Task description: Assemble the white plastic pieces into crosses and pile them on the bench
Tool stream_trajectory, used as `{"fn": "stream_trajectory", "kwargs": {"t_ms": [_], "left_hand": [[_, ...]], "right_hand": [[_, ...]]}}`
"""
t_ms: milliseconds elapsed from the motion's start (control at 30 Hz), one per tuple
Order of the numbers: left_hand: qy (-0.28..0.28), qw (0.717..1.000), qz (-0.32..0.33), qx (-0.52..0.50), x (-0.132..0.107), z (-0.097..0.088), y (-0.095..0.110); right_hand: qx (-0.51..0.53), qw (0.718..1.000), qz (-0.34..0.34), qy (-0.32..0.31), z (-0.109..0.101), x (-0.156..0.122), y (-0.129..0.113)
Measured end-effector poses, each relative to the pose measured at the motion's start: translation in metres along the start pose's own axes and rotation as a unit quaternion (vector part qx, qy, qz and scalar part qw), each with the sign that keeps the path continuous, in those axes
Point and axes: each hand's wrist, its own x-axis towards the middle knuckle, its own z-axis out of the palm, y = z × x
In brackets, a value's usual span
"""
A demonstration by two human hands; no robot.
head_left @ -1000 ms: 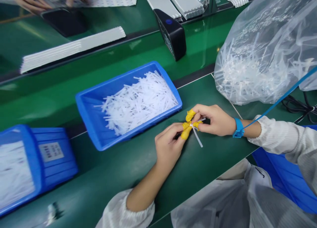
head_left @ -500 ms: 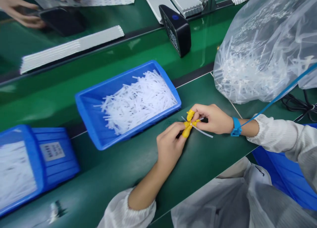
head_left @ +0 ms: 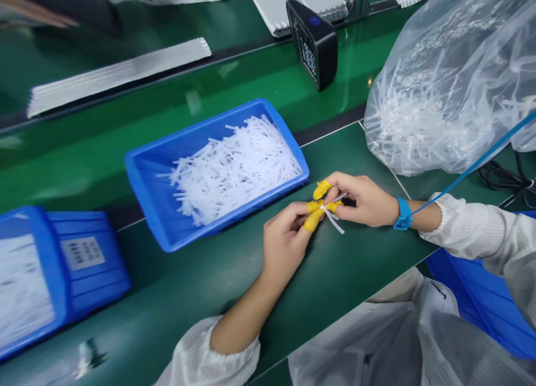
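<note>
My left hand (head_left: 287, 235) and my right hand (head_left: 362, 199) meet above the green work table (head_left: 335, 280). Yellow finger cots (head_left: 313, 220) cover the thumb and index fingertips of both. Pinched between these tips are thin white plastic strips (head_left: 334, 222), with ends sticking out below and to the right. My fingers partly hide where the strips join or cross. A blue wrist strap (head_left: 402, 214) with a cord circles my right wrist. Just beyond my left hand, a blue bin (head_left: 148, 176) holds a heap of similar short white strips (head_left: 234, 171).
A second blue bin (head_left: 98, 282) with white strips stands at left. A clear plastic bag (head_left: 435, 118) of white pieces fills the back right, near a black cable (head_left: 508, 176). A black display device (head_left: 314, 45) stands behind. Another person's blurred hand (head_left: 37, 9) shows top left.
The long strip end at my right fingers has swung down and left, closer to another end. My hands stay pinched together. The other person's hand and a dark object moved up and left.
</note>
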Motion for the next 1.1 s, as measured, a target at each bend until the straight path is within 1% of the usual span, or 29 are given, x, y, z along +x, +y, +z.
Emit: {"fn": "stream_trajectory", "kwargs": {"t_ms": [200, 267, 300, 367, 467, 567, 633, 700, 800, 933, 1100], "left_hand": [[-0.027, 0.994, 0.071, 0.076, -0.001, -0.002, 0.000], [-0.032, 0.992, 0.079, 0.091, -0.001, -0.002, 0.000], [-0.029, 0.993, 0.072, 0.089, -0.002, -0.001, 0.000], [-0.015, 0.997, 0.036, 0.061, -0.003, 0.000, -0.001], [0.004, 0.999, -0.022, -0.036, -0.003, 0.003, -0.001], [0.008, 0.989, -0.043, -0.139, -0.003, 0.006, 0.000], [-0.002, 0.983, -0.046, -0.175, -0.002, 0.007, 0.000], [-0.019, 0.982, -0.044, -0.183, -0.002, 0.006, 0.002], [-0.036, 0.985, -0.043, -0.164, -0.002, 0.004, 0.004], [-0.028, 0.988, -0.040, -0.146, -0.003, 0.002, 0.004], [-0.013, 0.986, -0.015, -0.163, -0.002, 0.005, 0.001]], "right_hand": [[-0.036, 0.999, 0.032, -0.015, -0.001, 0.001, 0.001], [-0.034, 0.999, 0.031, -0.013, 0.000, 0.001, 0.003], [-0.027, 0.999, 0.030, -0.008, 0.000, 0.002, 0.003], [-0.012, 1.000, 0.016, 0.013, 0.002, 0.001, 0.003], [-0.033, 0.997, -0.037, 0.065, 0.002, -0.001, -0.001], [-0.078, 0.987, -0.092, 0.110, 0.001, -0.003, -0.005], [-0.091, 0.982, -0.113, 0.123, -0.001, -0.004, -0.006], [-0.097, 0.980, -0.128, 0.120, -0.002, -0.005, -0.006], [-0.111, 0.980, -0.137, 0.097, -0.002, -0.006, -0.005], [-0.109, 0.983, -0.125, 0.081, 0.000, -0.008, -0.006], [-0.072, 0.987, -0.121, 0.081, 0.003, -0.008, -0.006]]}}
